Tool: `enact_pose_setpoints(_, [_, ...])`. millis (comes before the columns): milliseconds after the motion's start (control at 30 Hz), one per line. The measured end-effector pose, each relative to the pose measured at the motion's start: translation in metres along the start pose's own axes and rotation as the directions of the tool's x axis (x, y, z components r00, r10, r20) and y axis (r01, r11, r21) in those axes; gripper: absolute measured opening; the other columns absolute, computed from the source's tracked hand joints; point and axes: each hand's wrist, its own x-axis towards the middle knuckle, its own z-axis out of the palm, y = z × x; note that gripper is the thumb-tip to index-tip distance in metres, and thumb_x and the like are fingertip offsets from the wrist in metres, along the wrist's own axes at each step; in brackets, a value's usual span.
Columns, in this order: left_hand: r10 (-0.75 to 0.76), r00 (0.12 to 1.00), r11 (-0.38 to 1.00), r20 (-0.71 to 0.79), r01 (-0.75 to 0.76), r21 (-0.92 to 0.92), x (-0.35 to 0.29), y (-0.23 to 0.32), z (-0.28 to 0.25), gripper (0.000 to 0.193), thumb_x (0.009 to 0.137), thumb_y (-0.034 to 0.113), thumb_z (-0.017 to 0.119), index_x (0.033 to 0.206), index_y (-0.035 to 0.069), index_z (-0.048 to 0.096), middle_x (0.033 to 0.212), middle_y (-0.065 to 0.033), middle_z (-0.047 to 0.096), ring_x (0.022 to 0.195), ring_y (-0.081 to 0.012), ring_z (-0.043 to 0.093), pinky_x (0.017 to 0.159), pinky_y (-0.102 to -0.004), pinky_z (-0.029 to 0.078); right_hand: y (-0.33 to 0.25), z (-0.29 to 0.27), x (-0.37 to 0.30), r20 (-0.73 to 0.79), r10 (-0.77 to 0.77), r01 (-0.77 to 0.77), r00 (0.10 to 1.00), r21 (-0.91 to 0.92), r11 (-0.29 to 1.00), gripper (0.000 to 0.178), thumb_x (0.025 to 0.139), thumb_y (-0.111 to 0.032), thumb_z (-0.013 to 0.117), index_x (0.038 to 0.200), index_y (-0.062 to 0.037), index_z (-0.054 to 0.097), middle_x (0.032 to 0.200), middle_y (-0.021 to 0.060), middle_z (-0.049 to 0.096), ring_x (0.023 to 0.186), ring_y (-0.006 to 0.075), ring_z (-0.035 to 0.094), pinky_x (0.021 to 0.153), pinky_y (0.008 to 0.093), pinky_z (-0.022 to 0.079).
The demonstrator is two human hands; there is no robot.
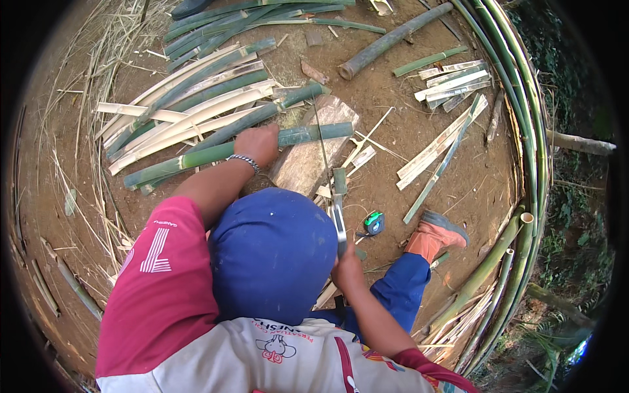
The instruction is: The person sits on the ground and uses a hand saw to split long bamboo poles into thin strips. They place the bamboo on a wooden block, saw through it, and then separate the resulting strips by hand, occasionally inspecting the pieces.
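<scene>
The left hand (257,145) is wrapped shut over a long green bamboo pole (216,152), pressing it down where it crosses a pale, flat wooden chopping block (308,160) on the brown dirt ground (386,141); the pole runs from the lower left up to the right, its cut end jutting just past the block. The right hand (347,268) is closed round the handle of a long-bladed metal machete (335,203), held nearer the body with the thin blade pointing away toward the pole and block. A blue cap (272,252) fills the near centre, hiding part of the right arm. Just right of the machete lies a small green and black tape measure (373,223), and beyond it to the right an orange boot (436,236) rests on the soil. To the far left lies a heap of split pale and green bamboo strips (190,105). Long whole green bamboo culms (524,131) curve along the right edge.
</scene>
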Motion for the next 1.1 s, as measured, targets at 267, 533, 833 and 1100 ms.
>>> enact_pose_setpoints(267, [0.036,0.999,0.999,-0.009,-0.036,0.012,0.001,0.011,0.003,0.017,0.085,0.013,0.059,0.099,0.005,0.062,0.094,-0.0205,0.073,0.089,-0.0389,0.071,0.079,-0.0499,0.057,-0.100,-0.042,0.093,-0.161,-0.197,0.204,0.967,0.030,0.978,0.040,0.097,-0.015,0.056,0.130,-0.0017,0.040,0.097,0.0324,0.067,0.091,0.0518,0.065,0.080,0.0577,0.052])
enact_pose_setpoints(533, [-0.005,1.000,1.000,0.006,0.005,-0.010,-0.003,0.007,-0.007,0.018,0.084,0.014,0.060,0.099,0.005,0.062,0.097,-0.0212,0.073,0.091,-0.0392,0.071,0.081,-0.0505,0.056,0.033,0.019,-0.017,-0.094,-0.067,0.071,0.993,0.038,0.997,0.041,0.097,-0.019,0.057,0.130,-0.0040,0.040,0.098,0.0323,0.067,0.092,0.0513,0.065,0.079,0.0599,0.051])
enact_pose_setpoints(833, [0.009,1.000,1.000,0.004,-0.009,-0.004,0.003,0.009,-0.005,0.019,0.083,0.013,0.061,0.100,0.005,0.061,0.097,-0.0213,0.072,0.091,-0.0399,0.071,0.080,-0.0509,0.056,-0.078,-0.025,0.061,-0.113,-0.093,0.098,0.989,0.036,0.995,0.038,0.097,-0.019,0.058,0.126,-0.0024,0.041,0.095,0.0314,0.067,0.090,0.0503,0.066,0.078,0.0583,0.052])
enact_pose_setpoints(1100, [-0.001,1.000,1.000,0.004,0.001,0.009,0.004,0.009,-0.007,0.016,0.085,0.012,0.058,0.099,0.005,0.061,0.095,-0.0217,0.072,0.089,-0.0399,0.071,0.079,-0.0517,0.056,-0.035,-0.006,0.043,-0.104,-0.089,0.096,0.991,0.061,0.994,0.040,0.096,-0.019,0.058,0.129,-0.0026,0.041,0.096,0.0327,0.067,0.091,0.0506,0.066,0.078,0.0589,0.052])
